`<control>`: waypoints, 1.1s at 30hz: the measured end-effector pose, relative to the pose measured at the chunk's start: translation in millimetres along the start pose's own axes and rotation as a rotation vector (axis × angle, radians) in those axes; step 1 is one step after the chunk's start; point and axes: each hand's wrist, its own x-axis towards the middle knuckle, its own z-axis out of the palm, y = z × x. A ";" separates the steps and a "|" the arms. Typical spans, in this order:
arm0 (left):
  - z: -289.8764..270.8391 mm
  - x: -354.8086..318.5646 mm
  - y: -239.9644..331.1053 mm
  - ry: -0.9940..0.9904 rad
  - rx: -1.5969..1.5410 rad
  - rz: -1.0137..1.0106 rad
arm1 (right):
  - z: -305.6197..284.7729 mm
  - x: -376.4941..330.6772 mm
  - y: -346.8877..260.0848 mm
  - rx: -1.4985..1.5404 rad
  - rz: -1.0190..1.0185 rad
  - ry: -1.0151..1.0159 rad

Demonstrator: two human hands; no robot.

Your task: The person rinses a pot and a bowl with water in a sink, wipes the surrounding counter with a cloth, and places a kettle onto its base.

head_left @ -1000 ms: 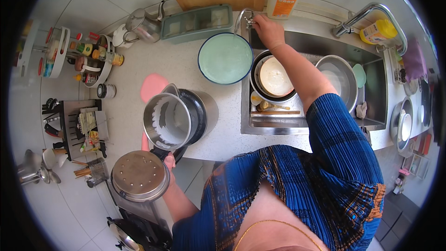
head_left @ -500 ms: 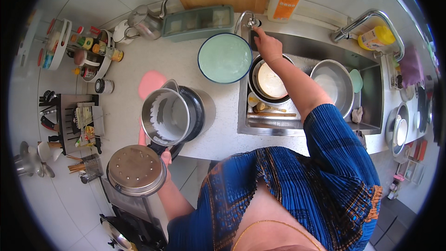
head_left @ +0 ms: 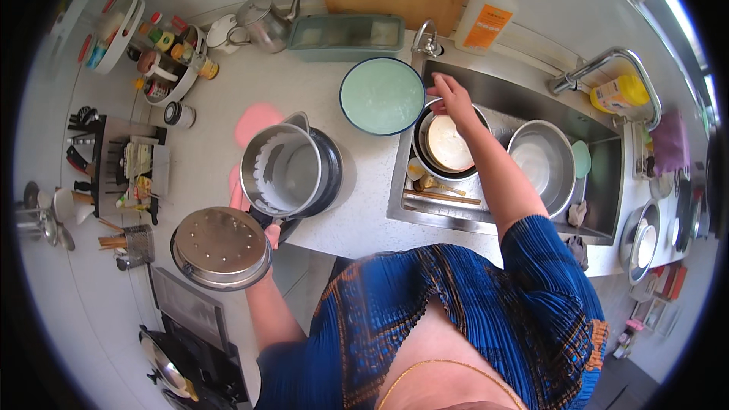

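A metal jug (head_left: 285,175) stands on the worktop, its grey inside facing up with jagged white marks along the wall. Its round metal lid (head_left: 222,241), dotted with small bumps, is tilted back by the handle. My left hand (head_left: 272,235) is closed round the jug's handle, and the lid hides most of its fingers. My right hand (head_left: 451,97) holds nothing; its fingers are loosely apart above the sink's left side, over a dark pot (head_left: 422,144) with a cream bowl (head_left: 449,144) inside. Just beyond is a small chrome tap (head_left: 427,44). A pale green dish (head_left: 382,97) lies left of the hand.
Inside the sink (head_left: 486,222) are a metal basin (head_left: 541,159), chopsticks (head_left: 443,197) and a green cup (head_left: 580,159). A large tap (head_left: 607,57) arches at right. Along the back stand a green divided box (head_left: 345,52), a metal kettle (head_left: 260,23) and a white bottle (head_left: 484,19).
My right hand has come away from the small tap, back toward me over the pot. My left hand still holds the jug's handle. The whole view has shifted slightly.
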 end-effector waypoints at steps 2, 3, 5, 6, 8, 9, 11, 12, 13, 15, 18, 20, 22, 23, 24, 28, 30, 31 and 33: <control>-2.0 1.6 -2.7 -0.017 0.018 0.013 | 7.4 -20.2 0.8 0.052 0.035 -0.078; -5.8 2.1 -6.5 -0.022 0.035 -0.001 | 11.7 -30.2 -1.6 0.052 0.043 -0.114; -9.7 1.4 -5.7 -0.034 0.132 0.015 | 19.3 -36.7 -1.8 0.059 0.101 -0.177; -11.3 0.8 -5.7 -0.039 0.179 0.022 | 23.3 -37.3 -0.4 0.063 0.130 -0.209; -11.9 1.6 -7.6 -0.029 0.230 0.097 | 36.2 -44.2 -9.6 0.069 0.149 -0.222; -10.4 1.1 -5.9 -0.022 0.242 0.120 | 42.0 -46.9 -12.8 0.072 0.159 -0.228; -7.9 3.4 -5.2 -0.021 0.234 0.167 | 48.8 -47.4 -13.0 0.086 0.148 -0.205; -5.4 3.7 -2.2 -0.018 0.214 0.164 | 50.9 -46.9 -12.1 0.093 0.143 -0.193; -2.8 4.4 0.6 -0.015 0.193 0.161 | 51.4 -45.3 -10.0 0.107 0.142 -0.186; 1.6 7.7 4.6 -0.024 0.162 0.169 | 50.7 -41.7 -4.4 0.135 0.141 -0.168; -5.5 9.3 1.0 -0.045 0.225 0.177 | 47.2 -46.2 -1.8 0.127 0.099 -0.155; -3.3 9.0 0.2 -0.051 0.167 0.196 | 43.7 -57.8 -7.5 0.093 0.100 -0.130; -3.5 9.0 -1.1 -0.054 0.124 0.214 | 39.4 -69.5 -14.7 0.067 0.097 -0.119; -5.8 8.9 -3.1 -0.057 0.146 0.239 | 36.5 -74.5 -17.6 0.058 0.094 -0.122; -7.7 8.9 -5.0 -0.063 0.168 0.263 | 33.5 -79.8 -20.9 0.047 0.091 -0.127; -9.9 7.1 -4.2 -0.098 0.218 0.292 | 15.4 -105.7 -40.5 -0.019 0.070 -0.107; -4.8 5.2 -0.9 -0.109 0.167 0.272 | 7.0 -118.3 -52.8 -0.007 0.044 -0.086; -7.5 5.5 0.0 -0.114 0.203 0.248 | 5.1 -124.0 -59.5 0.040 0.034 -0.071; -8.5 1.7 -4.1 -0.065 0.132 0.253 | 8.5 -136.3 -82.2 0.061 0.008 -0.064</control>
